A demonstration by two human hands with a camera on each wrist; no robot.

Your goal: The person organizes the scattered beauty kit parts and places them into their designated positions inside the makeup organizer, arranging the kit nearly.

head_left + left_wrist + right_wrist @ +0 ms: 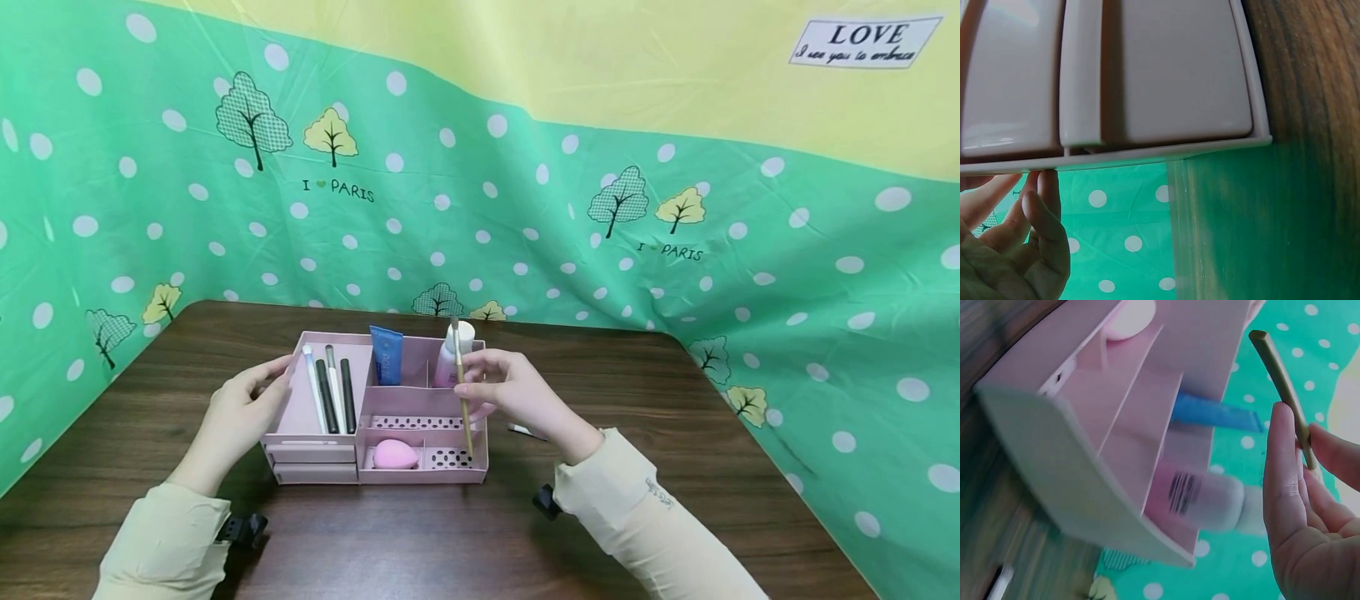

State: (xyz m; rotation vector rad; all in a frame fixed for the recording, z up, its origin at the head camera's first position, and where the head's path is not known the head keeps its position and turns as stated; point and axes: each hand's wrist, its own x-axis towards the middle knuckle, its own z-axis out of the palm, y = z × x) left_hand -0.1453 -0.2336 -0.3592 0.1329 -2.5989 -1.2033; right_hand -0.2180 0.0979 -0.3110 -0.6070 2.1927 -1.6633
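Observation:
My right hand (pixel 510 383) pinches a makeup brush (pixel 462 383) between thumb and fingers. The brush stands nearly upright, bristles up, its golden handle (pixel 1282 375) pointing down over the front right compartment of a pink organizer (pixel 423 477). At the organizer's left side, my left hand (pixel 243 408) rests its fingertips (pixel 1047 187) against the outer wall. Several brushes and dark pens (pixel 347 396) lie in the organizer's left tray. A blue tube (pixel 387 354) and a white-capped pink bottle (pixel 446 367) stand in the back compartments. A pink makeup sponge (pixel 395 454) sits in front.
A thin black-and-white stick (pixel 527 431) lies on the dark wooden table (pixel 600 517), right of the organizer and partly behind my right wrist. Two drawers (pixel 315 473) are closed under the left tray. A green polka-dot cloth (pixel 465 200) hangs behind the table.

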